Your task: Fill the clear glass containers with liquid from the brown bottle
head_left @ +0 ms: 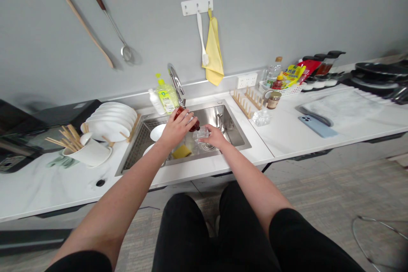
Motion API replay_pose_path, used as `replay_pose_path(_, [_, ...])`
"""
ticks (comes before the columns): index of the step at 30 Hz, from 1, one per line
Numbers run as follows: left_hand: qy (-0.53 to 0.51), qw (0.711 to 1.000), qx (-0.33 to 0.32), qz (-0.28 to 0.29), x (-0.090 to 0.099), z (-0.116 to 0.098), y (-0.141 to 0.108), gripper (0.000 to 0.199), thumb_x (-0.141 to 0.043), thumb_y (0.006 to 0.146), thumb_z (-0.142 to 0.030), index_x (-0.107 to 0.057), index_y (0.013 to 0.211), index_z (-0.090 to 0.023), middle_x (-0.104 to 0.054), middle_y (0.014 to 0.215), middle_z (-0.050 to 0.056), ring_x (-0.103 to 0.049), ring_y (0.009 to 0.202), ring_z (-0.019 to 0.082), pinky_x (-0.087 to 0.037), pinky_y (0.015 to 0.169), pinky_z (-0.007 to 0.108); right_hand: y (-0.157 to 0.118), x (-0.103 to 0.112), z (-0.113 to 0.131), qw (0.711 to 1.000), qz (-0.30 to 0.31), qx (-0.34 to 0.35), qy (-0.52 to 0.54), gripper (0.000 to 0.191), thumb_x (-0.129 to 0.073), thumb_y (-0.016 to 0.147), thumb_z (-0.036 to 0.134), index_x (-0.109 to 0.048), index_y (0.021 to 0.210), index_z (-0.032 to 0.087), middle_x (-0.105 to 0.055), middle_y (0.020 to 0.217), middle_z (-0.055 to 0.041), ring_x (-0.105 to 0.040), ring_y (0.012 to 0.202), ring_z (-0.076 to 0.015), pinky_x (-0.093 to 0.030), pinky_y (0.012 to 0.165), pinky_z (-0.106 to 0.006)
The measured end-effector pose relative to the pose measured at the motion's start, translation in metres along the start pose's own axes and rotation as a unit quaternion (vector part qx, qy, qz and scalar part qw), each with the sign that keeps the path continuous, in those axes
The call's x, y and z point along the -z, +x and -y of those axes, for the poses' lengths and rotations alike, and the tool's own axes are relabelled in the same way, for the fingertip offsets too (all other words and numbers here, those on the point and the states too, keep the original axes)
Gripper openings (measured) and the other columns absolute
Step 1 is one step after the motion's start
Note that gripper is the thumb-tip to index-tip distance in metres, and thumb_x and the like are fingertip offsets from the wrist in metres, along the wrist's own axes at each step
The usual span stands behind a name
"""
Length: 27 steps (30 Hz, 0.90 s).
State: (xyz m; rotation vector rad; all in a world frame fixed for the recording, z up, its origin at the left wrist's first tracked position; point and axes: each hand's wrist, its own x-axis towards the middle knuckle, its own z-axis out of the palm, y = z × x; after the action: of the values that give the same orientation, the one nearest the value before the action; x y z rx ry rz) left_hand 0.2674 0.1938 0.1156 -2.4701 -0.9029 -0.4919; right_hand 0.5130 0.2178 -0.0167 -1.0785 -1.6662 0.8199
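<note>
Over the steel sink [237,125], my left hand [180,126] is wrapped round a dark red bottle [194,125] tilted with its neck down to the right. Just below that neck, my right hand [215,137] grips a small clear container [200,133], glass or plastic; I cannot tell which. Whether liquid runs between them is too small to see. In the sink beneath my left arm are a white bowl [157,132] and a yellow sponge or cloth [182,151]. The chrome faucet [175,78] stands behind the bottle.
Left of the sink are racked white plates [110,121] and a white utensil holder [92,153] with chopsticks. Soap bottles [167,97] stand behind. To the right are a wooden rack [244,104], a lidded jar [273,100], a basket [291,90] of condiments and a blue phone [317,126].
</note>
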Motion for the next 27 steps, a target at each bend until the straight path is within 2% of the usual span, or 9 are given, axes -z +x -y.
replay_pose_path(14, [0.019, 0.999, -0.045, 0.018, 0.009, 0.004, 0.013, 0.055, -0.054, 0.111, -0.015, -0.065, 0.162, -0.032, -0.066, 0.168, 0.012, -0.049, 0.168, 0.034, -0.029, 0.142, 0.072, 0.000, -0.001, -0.004, 1.000, 0.001, -0.003, 0.024, 0.073, -0.101, 0.066, 0.050, -0.075, 0.129, 0.024, -0.082, 0.117, -0.0039, -0.074, 0.100, -0.0246, -0.060, 0.090, -0.037])
replay_pose_path(22, [0.040, 0.995, -0.087, 0.012, 0.017, 0.005, 0.020, 0.053, -0.054, 0.111, -0.013, -0.066, 0.160, -0.028, -0.069, 0.164, 0.015, -0.053, 0.165, 0.035, -0.034, 0.140, 0.072, 0.001, 0.000, -0.004, 0.999, -0.006, 0.012, 0.030, 0.071, -0.102, 0.066, 0.046, -0.076, 0.127, 0.023, -0.082, 0.114, -0.0040, -0.073, 0.096, -0.0247, -0.059, 0.091, -0.038])
replay_pose_path(27, [0.036, 0.996, -0.086, 0.007, 0.018, 0.004, 0.021, 0.052, -0.055, 0.111, -0.013, -0.068, 0.160, -0.028, -0.069, 0.164, 0.014, -0.054, 0.164, 0.035, -0.034, 0.141, 0.070, 0.001, 0.000, -0.004, 0.999, -0.005, 0.012, 0.030, 0.071, -0.103, 0.066, 0.047, -0.077, 0.127, 0.023, -0.081, 0.113, -0.0042, -0.072, 0.095, -0.0246, -0.059, 0.088, -0.038])
